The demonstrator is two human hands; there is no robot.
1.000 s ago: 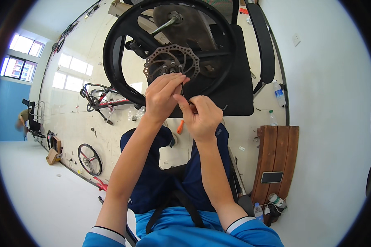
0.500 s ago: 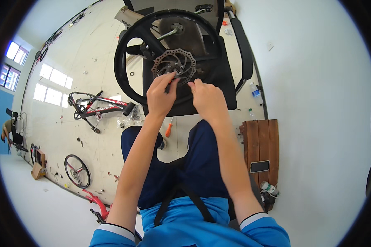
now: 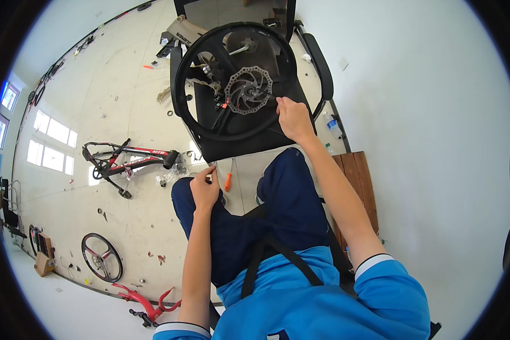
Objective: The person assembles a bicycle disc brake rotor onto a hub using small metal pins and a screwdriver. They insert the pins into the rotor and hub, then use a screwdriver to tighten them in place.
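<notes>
A black bicycle wheel [image 3: 182, 107] lies flat on the seat of a black armchair [image 3: 226, 148], with a silver drilled brake disc [image 3: 230, 92] at its middle. My right hand [image 3: 294, 120] is over the wheel, just right of the disc. Its fingers are curled and pressed together at the tips; what they hold, if anything, is hidden. My left hand [image 3: 204, 188] hovers above my left knee, away from the wheel. Thumb and fingers there are pinched, and anything between them is too small to name. Left of the disc, brake parts [image 3: 208, 72] show through the wheel.
An orange-handled screwdriver [image 3: 228, 181] lies on the floor by my feet. To the left are a black-and-red bike frame [image 3: 131, 161], a second wheel [image 3: 102, 258] and a red frame part [image 3: 147, 304]. A wooden box [image 3: 358, 181] and a bottle [image 3: 332, 124] stand right.
My left hand has left the hub and come down toward my left knee. My right hand has shifted slightly right and up beside the disc. The whole view has shifted somewhat.
</notes>
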